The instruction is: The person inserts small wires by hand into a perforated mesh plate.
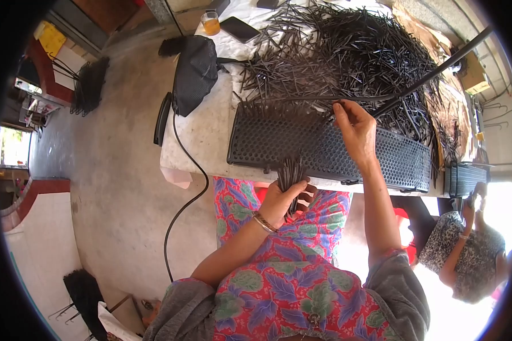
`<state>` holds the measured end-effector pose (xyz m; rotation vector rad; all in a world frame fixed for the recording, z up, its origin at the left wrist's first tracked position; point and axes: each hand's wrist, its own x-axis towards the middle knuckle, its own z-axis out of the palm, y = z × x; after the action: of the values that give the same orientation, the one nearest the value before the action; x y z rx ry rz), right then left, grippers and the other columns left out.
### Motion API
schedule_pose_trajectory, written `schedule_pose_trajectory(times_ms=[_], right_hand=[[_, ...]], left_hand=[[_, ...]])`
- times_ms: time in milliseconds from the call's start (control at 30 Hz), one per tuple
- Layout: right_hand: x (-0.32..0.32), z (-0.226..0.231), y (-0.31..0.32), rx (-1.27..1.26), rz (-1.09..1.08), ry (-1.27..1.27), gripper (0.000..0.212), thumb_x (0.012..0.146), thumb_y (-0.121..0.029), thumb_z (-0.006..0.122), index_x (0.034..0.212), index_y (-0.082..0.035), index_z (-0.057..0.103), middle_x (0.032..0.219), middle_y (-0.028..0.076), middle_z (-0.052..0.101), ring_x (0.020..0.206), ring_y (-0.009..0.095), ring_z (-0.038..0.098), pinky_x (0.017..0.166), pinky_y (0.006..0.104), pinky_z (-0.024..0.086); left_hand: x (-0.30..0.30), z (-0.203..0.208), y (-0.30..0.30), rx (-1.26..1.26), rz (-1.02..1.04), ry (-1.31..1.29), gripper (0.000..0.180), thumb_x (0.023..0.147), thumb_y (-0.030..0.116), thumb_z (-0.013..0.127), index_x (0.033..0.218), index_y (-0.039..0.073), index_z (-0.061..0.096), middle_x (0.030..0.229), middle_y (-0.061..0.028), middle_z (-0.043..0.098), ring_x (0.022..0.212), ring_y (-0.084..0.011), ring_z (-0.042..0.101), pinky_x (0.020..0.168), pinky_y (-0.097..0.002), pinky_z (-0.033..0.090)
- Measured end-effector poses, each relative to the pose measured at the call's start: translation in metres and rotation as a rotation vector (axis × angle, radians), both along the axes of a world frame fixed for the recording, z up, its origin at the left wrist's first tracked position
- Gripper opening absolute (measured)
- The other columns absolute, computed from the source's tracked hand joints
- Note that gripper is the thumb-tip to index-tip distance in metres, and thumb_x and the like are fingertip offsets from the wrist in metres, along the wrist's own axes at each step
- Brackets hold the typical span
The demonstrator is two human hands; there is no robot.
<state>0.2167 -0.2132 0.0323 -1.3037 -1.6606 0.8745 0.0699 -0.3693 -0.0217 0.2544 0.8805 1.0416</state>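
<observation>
Head view: holding a bundle of thin dark strips (291, 168) in the curled left hand (284, 200), upright at the near edge of the perforated black rack (381, 156), and poising the right hand (356, 129) above that rack with thumb and forefinger drawn close, impossible to tell whether gripping a strip. Could shed strips onto the flowered cloth (324, 227) below through loosening the left grip, or drag stray pieces from the tangled heap (370, 42) by catching fingers there.
</observation>
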Motion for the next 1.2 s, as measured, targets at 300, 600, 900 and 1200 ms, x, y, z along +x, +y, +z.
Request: schedule_pose_trajectory(times_ms=[300, 600, 900, 1200], right_hand=[[-0.009, -0.001, 0.006, 0.153, 0.107, -0.023, 0.017, 0.086, -0.009, 0.062, 0.095, 0.005, 0.062, 0.075, 0.012, 0.065, 0.066, 0.014, 0.062, 0.061, 0.0272, 0.049], [-0.016, 0.005, 0.003, 0.307, 0.216, -0.182, 0.014, 0.083, -0.005, 0.063, 0.093, 0.005, 0.062, 0.085, 0.015, 0.063, 0.071, 0.023, 0.065, 0.060, 0.0297, 0.052], [-0.015, 0.002, 0.000, 0.297, 0.247, -0.211, 0.014, 0.083, -0.004, 0.063, 0.095, 0.004, 0.063, 0.084, 0.013, 0.064, 0.071, 0.022, 0.065, 0.062, 0.0282, 0.052], [-0.013, -0.013, -0.001, 0.234, 0.008, -0.014, 0.020, 0.086, -0.006, 0.062, 0.105, 0.001, 0.062, 0.088, 0.011, 0.067, 0.076, 0.014, 0.066, 0.068, 0.0263, 0.051]], left_hand=[[-0.003, -0.001, -0.002, 0.005, -0.021, 0.044, 0.022, 0.088, 0.019, 0.060, 0.104, 0.003, 0.060, 0.092, -0.0118, 0.067, 0.076, -0.0153, 0.064, 0.053, -0.0270, 0.053], [-0.005, -0.003, -0.002, 0.010, -0.029, 0.042, 0.023, 0.089, 0.018, 0.060, 0.106, 0.003, 0.059, 0.092, -0.0116, 0.067, 0.073, -0.0139, 0.063, 0.052, -0.0260, 0.052], [-0.006, -0.001, -0.002, 0.016, -0.042, 0.063, 0.024, 0.089, 0.018, 0.059, 0.107, 0.002, 0.059, 0.092, -0.0115, 0.067, 0.071, -0.0127, 0.062, 0.052, -0.0247, 0.051], [-0.004, -0.002, 0.000, 0.028, -0.042, 0.029, 0.022, 0.090, 0.017, 0.058, 0.105, 0.001, 0.058, 0.092, -0.0129, 0.067, 0.070, -0.0120, 0.063, 0.053, -0.0230, 0.051]])
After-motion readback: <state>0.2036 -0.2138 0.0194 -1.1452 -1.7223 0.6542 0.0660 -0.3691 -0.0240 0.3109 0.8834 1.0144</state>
